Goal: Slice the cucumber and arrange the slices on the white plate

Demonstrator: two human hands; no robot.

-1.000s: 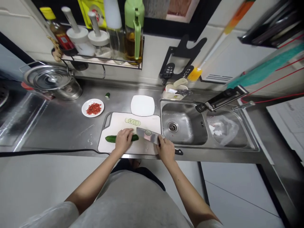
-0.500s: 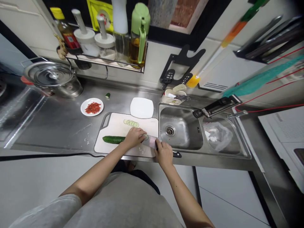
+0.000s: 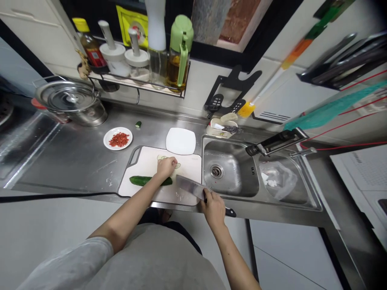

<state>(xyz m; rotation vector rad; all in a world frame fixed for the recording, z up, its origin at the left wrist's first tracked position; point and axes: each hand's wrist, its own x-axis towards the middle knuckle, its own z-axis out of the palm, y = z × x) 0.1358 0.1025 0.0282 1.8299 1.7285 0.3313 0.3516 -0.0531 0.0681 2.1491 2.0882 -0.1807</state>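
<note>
A white cutting board lies on the steel counter with a dark green cucumber along its near edge. My left hand reaches over the cucumber to the pale cucumber slices at the board's far side, fingers curled on them. My right hand grips the handle of a cleaver, its blade held flat just above the board's right part.
A white square plate sits behind the board, a small plate of chopped red chili to the left, a cucumber end behind. A lidded steel pot stands far left. The sink lies right of the board.
My left hand left the cucumber, went to the slice on the blade, then moved to the row of slices. The cleaver drew back toward the near right.
</note>
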